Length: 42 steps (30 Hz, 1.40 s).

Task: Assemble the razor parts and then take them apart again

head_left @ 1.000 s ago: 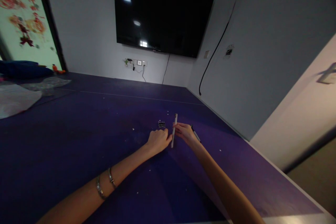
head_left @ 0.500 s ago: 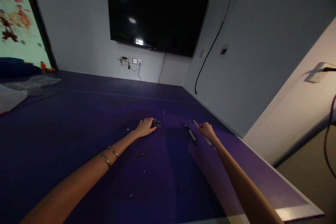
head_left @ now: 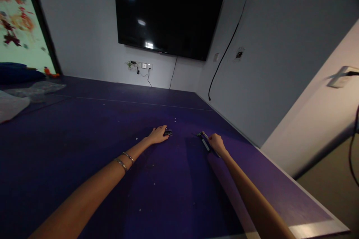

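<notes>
My left hand [head_left: 158, 135] rests on the purple table, with thumb and fingers gripping the left side of a small dark rectangular piece [head_left: 169, 132]. Pale marks show on this piece, but its kind is too small to make out. Pinched in my right hand [head_left: 217, 142] is a thin, pale, flat strip [head_left: 205, 134], slanting from upper left to lower right. A razor [head_left: 205, 145] with a dark head and a grey-and-black handle lies just left of that strip. The strip's far end is close to the razor's head; whether they touch I cannot tell.
Small white bits dot the purple tabletop [head_left: 112, 179]. Clear plastic wrapping [head_left: 39, 89] lies at the far left, near a dark blue bundle [head_left: 19, 71] and a small orange object [head_left: 47, 70]. A black cable [head_left: 224, 52] hangs along the right wall.
My right hand has moved slightly left, bringing the pale strip up to the razor. My left hand has shifted slightly right around the dark piece, which stays almost in place.
</notes>
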{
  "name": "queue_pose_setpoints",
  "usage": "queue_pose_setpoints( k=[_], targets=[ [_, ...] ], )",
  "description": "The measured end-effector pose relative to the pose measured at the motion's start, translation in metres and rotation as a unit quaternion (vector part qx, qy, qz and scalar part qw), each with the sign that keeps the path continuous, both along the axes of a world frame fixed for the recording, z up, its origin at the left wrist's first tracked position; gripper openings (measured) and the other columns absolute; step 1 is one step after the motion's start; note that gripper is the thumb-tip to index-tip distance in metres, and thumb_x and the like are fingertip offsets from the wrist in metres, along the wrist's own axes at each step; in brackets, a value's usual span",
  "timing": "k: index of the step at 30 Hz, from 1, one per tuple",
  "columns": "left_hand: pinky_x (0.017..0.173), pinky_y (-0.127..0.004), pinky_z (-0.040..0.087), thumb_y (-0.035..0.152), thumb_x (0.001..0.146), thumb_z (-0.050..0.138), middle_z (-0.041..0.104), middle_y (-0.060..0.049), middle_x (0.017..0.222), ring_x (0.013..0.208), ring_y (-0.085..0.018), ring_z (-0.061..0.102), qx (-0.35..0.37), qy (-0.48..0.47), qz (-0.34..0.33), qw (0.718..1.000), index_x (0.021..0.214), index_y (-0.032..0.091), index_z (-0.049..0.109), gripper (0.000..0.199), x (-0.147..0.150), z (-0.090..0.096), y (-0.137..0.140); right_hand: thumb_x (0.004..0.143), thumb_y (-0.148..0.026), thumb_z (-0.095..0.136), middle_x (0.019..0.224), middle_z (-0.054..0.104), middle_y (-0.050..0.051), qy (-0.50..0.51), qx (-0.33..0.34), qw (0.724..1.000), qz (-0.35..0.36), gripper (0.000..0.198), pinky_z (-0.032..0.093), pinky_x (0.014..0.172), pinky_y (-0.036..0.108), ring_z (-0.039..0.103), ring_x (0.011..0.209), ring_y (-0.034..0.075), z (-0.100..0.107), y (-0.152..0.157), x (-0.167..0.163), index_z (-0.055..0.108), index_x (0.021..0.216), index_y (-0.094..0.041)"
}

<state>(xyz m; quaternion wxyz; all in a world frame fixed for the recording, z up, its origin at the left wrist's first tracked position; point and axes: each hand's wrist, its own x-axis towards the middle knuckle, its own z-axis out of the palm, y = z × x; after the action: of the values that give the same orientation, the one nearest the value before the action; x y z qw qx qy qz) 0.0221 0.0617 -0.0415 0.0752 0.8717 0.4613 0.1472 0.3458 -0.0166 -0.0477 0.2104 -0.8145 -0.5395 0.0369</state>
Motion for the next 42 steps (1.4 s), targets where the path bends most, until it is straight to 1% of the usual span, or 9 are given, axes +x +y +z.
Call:
queue_pose_setpoints(
  k=[6, 10, 15, 20, 23, 28, 34, 38, 42],
  targets=[
    [0.092, -0.038, 0.036, 0.036, 0.080, 0.047, 0.055, -0.013, 0.120, 0.112, -0.025, 0.050, 0.011, -0.013, -0.001, 1.000, 0.122, 0.017, 0.038, 0.046, 0.003, -0.009, 0.006, 0.074, -0.023, 0.055, 0.081, 0.068, 0.015, -0.010, -0.001, 1.000, 0.007, 0.019, 0.040, 0.058, 0.023, 0.064, 0.076, 0.023, 0.005, -0.007, -0.004, 0.070, 0.078, -0.012],
    [0.087, -0.037, 0.040, 0.034, 0.077, 0.053, 0.058, -0.012, 0.114, 0.105, -0.025, 0.055, 0.012, -0.054, -0.012, 0.998, 0.119, 0.017, 0.039, 0.047, 0.003, -0.009, 0.009, 0.078, -0.026, 0.050, 0.092, 0.068, 0.015, -0.039, 0.046, 0.997, 0.043, 0.027, 0.043, 0.068, 0.025, 0.062, 0.087, 0.024, 0.021, -0.011, -0.008, 0.070, 0.089, -0.011],
    [0.085, -0.036, 0.041, 0.032, 0.073, 0.060, 0.058, -0.010, 0.111, 0.100, -0.024, 0.056, 0.022, -0.115, -0.079, 0.990, 0.119, 0.017, 0.040, 0.053, 0.012, 0.006, -0.010, 0.074, -0.032, 0.058, 0.101, 0.065, 0.012, -0.020, 0.094, 0.974, 0.207, 0.038, 0.045, 0.077, 0.028, 0.061, 0.089, 0.022, 0.048, -0.013, -0.027, 0.064, 0.106, -0.012],
    [0.091, -0.039, 0.037, 0.039, 0.072, 0.063, 0.056, -0.011, 0.113, 0.107, -0.026, 0.052, 0.034, -0.123, -0.157, 0.979, 0.120, 0.019, 0.040, 0.057, 0.029, 0.023, -0.043, 0.061, -0.039, 0.071, 0.113, 0.058, 0.012, 0.022, 0.030, 0.938, 0.346, 0.073, 0.046, 0.082, 0.034, 0.059, 0.094, 0.022, 0.063, -0.023, -0.063, 0.049, 0.125, -0.015],
    [0.091, -0.039, 0.037, 0.038, 0.072, 0.063, 0.054, -0.012, 0.117, 0.110, -0.026, 0.050, 0.027, -0.127, -0.181, 0.975, 0.122, 0.020, 0.038, 0.059, 0.036, 0.028, -0.056, 0.057, -0.040, 0.074, 0.116, 0.056, 0.012, 0.001, 0.000, 0.924, 0.382, 0.076, 0.043, 0.087, 0.036, 0.055, 0.101, 0.024, 0.066, -0.027, -0.077, 0.049, 0.125, -0.018],
    [0.091, -0.039, 0.037, 0.037, 0.074, 0.061, 0.052, -0.013, 0.120, 0.109, -0.026, 0.050, 0.033, -0.137, -0.203, 0.969, 0.123, 0.019, 0.038, 0.057, 0.040, 0.029, -0.067, 0.061, -0.040, 0.071, 0.110, 0.059, 0.009, -0.029, -0.011, 0.916, 0.401, 0.061, 0.043, 0.085, 0.034, 0.055, 0.098, 0.022, 0.065, -0.026, -0.083, 0.056, 0.116, -0.019],
    [0.093, -0.039, 0.038, 0.038, 0.075, 0.059, 0.050, -0.016, 0.123, 0.112, -0.027, 0.049, 0.034, -0.151, -0.173, 0.973, 0.124, 0.014, 0.036, 0.059, 0.047, 0.028, -0.071, 0.064, -0.038, 0.068, 0.103, 0.061, 0.009, -0.046, -0.022, 0.914, 0.402, 0.051, 0.044, 0.079, 0.031, 0.057, 0.093, 0.021, 0.067, -0.022, -0.075, 0.059, 0.109, -0.016],
    [0.099, -0.040, 0.034, 0.033, 0.079, 0.052, 0.044, -0.016, 0.130, 0.120, -0.026, 0.043, 0.044, -0.165, -0.152, 0.973, 0.126, 0.014, 0.033, 0.054, 0.042, 0.025, -0.068, 0.063, -0.031, 0.068, 0.106, 0.060, 0.010, -0.057, -0.048, 0.926, 0.370, 0.053, 0.045, 0.077, 0.028, 0.058, 0.090, 0.020, 0.075, -0.012, -0.036, 0.057, 0.112, -0.014],
    [0.098, -0.040, 0.036, 0.028, 0.081, 0.047, 0.048, -0.014, 0.125, 0.117, -0.024, 0.046, 0.031, -0.169, -0.134, 0.976, 0.122, 0.016, 0.035, 0.045, 0.025, 0.017, -0.061, 0.063, -0.026, 0.066, 0.110, 0.061, 0.011, -0.106, -0.121, 0.948, 0.273, 0.052, 0.044, 0.079, 0.027, 0.058, 0.093, 0.021, 0.078, -0.003, 0.021, 0.057, 0.114, -0.016]
  ],
)
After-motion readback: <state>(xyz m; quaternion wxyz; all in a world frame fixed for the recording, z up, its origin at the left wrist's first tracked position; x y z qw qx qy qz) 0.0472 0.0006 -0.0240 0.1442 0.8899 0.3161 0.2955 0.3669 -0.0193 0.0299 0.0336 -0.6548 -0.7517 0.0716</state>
